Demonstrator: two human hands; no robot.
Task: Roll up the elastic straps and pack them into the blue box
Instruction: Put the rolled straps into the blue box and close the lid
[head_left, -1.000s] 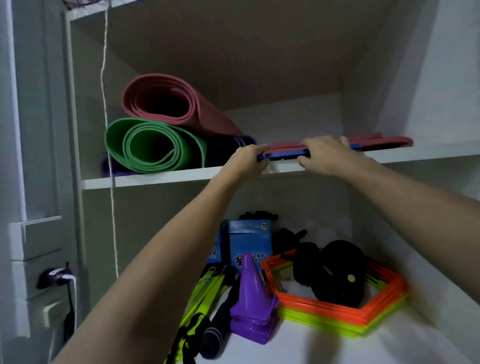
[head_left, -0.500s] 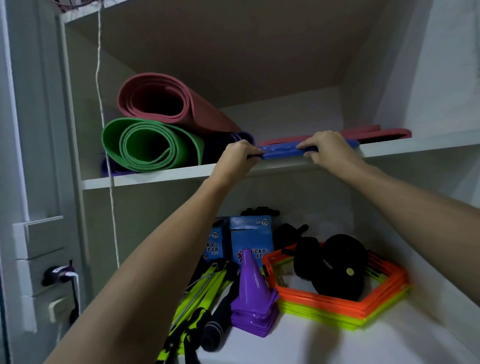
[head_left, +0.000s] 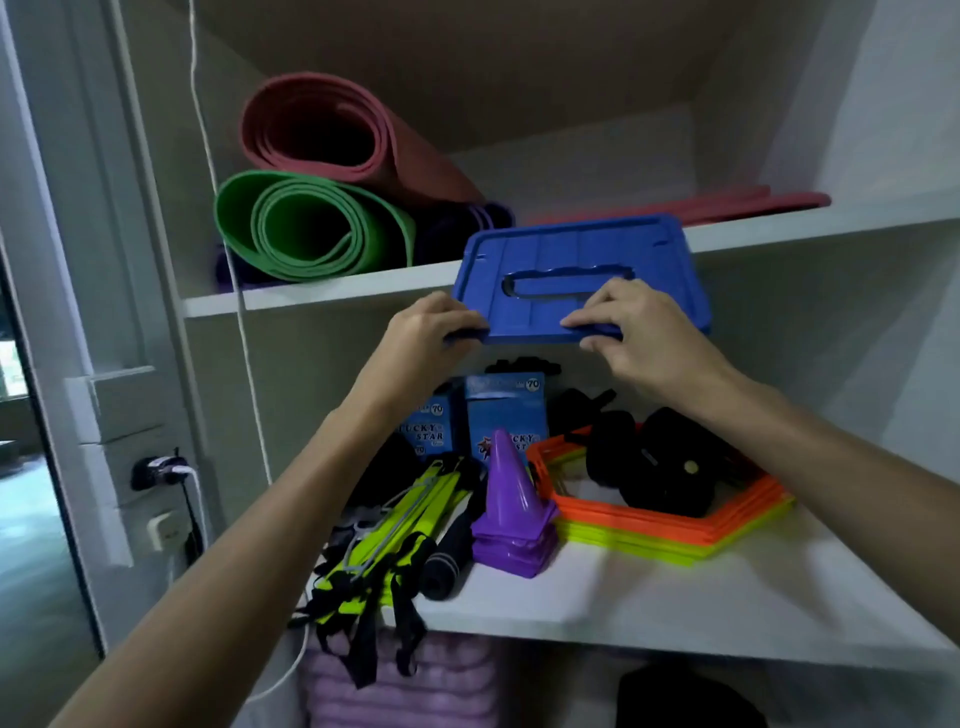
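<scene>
Blue box (head_left: 582, 275) fills the middle of the view, held in front of the upper shelf (head_left: 332, 291) of a white cupboard, its far edge over the shelf's front lip. Only its flat lid side shows, tilted toward the camera, with a long handle slot moulded into it; whether this is a whole box or just a lid cannot be told.

Both hands grip its near edge. The left hand (head_left: 431, 332) curls around the near left corner, fingers wrapped under the rim. The right hand (head_left: 639, 332) pinches the near right part of the edge, thumb beneath and fingers lying flat on top.

Behind the box on the upper shelf lie rolled exercise mats: a green mat (head_left: 311, 228) at the left, a red mat (head_left: 332, 130) stacked on it, and a dark purple one tucked beside them. Flat pinkish-red mats (head_left: 753, 200) lie at the right.

On the lower shelf (head_left: 675, 597), below the hands, stand two blue cartons (head_left: 498, 415) (printed with a star logo). In front of them is a stack of purple cones (head_left: 511, 509). To the right sit stacked orange and yellow hexagon rings (head_left: 670, 525) with black round items resting inside. To the left lies a tangle of neon yellow and black straps (head_left: 374, 561), some ends hanging over the shelf's front edge.
</scene>
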